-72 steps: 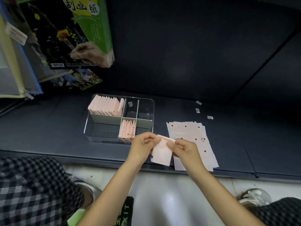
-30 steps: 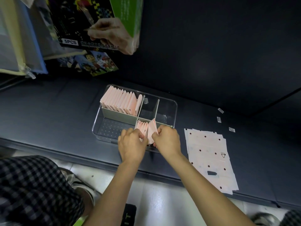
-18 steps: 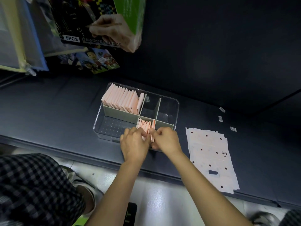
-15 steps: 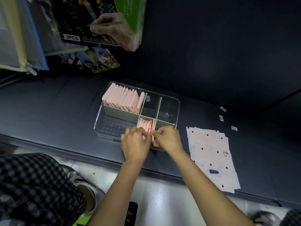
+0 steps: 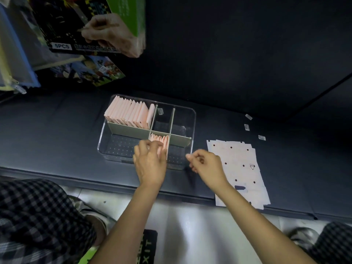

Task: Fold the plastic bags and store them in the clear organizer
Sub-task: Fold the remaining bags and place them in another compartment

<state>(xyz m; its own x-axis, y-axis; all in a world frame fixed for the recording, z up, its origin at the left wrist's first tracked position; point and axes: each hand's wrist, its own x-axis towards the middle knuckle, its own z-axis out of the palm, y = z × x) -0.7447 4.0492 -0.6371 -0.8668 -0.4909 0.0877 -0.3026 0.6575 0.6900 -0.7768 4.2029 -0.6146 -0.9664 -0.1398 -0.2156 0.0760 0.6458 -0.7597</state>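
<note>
At the far left of the clear organizer, which sits on the dark desk at the centre of the frame, the upper-left compartment is packed with a full row of folded bags standing on edge. I judge that row to be the pattern to copy: upright, edges level, leaning one way.

Just right of that and lower, the short row of folded bags stands in the middle compartment against the grey divider. My left hand is on it, fingers curled over the near tops of the bags and pressing them; that grip is what keeps the newest bag from springing open or tipping. To do this step well, I think I should hold the stack snug toward the divider, square the top edges with my fingertips, and let go only once the bags stand by themselves. Pressing too hard could buckle the thin plastic or slide the light organizer along the desk.

Further right, my right hand hangs just off the organizer's near right corner, fingers loosely curled and holding nothing. It looks free for the next bag.

At the right of the frame the flat unfolded bags lie in a loose stack near the desk's front edge, partly overhanging it. I should peel off only the top sheet, as they likely cling together.
</note>
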